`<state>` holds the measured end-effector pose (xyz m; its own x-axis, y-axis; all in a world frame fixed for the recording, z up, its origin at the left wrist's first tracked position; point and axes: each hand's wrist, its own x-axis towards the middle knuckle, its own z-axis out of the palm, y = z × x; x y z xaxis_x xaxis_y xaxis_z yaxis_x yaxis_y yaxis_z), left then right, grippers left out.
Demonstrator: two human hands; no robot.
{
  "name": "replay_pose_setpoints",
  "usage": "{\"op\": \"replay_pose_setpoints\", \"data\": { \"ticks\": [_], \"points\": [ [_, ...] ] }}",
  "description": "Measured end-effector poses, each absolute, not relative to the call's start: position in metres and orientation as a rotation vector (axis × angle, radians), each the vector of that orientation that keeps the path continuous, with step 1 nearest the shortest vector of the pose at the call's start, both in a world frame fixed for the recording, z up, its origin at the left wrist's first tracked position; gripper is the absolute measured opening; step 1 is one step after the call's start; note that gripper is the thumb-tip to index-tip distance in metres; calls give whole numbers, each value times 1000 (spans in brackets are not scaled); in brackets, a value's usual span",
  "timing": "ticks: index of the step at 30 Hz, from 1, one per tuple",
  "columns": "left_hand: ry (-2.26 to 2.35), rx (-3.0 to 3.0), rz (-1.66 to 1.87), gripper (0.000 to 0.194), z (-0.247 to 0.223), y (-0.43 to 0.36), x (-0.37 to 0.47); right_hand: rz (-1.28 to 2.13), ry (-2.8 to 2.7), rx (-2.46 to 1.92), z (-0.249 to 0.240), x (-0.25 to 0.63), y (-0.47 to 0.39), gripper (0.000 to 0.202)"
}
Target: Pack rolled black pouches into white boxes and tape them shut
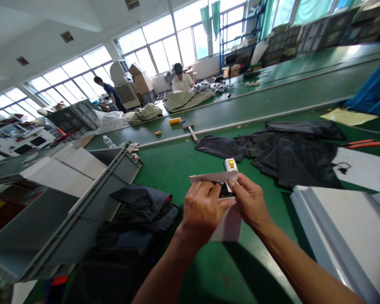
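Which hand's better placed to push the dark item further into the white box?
Left hand, probably: its fingers curl over the opening of the white box, beside the dark item. The right hand grips the box's right side, so it suits steadying.

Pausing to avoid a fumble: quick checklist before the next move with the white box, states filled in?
1. Both hands on the white box: ok, left hand and right hand grip it near the top.
2. Top closed: not ok, it is open with a flap raised.
3. Black item fully inside: cannot tell, fingers hide much of it.
4. Hammer away from the hands: ok, it lies beyond them.
5. Yellow-and-white object not touching the box: cannot tell, they overlap in view.
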<state>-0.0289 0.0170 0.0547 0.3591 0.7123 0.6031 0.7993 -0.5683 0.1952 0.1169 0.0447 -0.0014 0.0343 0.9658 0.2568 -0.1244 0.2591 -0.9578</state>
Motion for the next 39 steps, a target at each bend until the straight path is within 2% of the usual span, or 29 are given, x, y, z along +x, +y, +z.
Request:
{"op": "replay_pose_setpoints", "data": {
  "ticks": [3, 9, 11, 18, 24, 27, 31, 35, 39],
  "points": [
    [-1475, -2507, -998, 23, 54, 18, -29, 1043, -1213, -953, -2, 116, 44, 22],
    [-1602, -2195, -1307, 5, 38, 21, -23, 948, -1242, -963, 3, 117, 39, 15],
    [-1524, -2258, -1223, 9, 38, 21, -25, 951, -1250, -959, 5, 116, 39, 15],
    [-1476, -2434, -580, 22, 68, 18, -29, 947, -1261, -950, 3, 116, 39, 18],
    [-1487, -2469, -538, 21, 73, 14, -29, 992, -1253, -934, 1, 117, 44, 15],
    [-1460, -2373, -801, 18, 66, 10, -31, 969, -1266, -950, 4, 117, 47, 13],
    [-1345, -2269, -1443, 20, 54, 3, -45, 962, -1267, -959, 5, 118, 48, 14],
    [-1713, -1887, -2067, 9, 32, 7, -60, 941, -1276, -974, 1, 119, 47, 13],
    [-2061, -1922, -2859, 32, 14, 20, -55, 957, -1271, -977, -2, 120, 46, 16]
  ]
}}
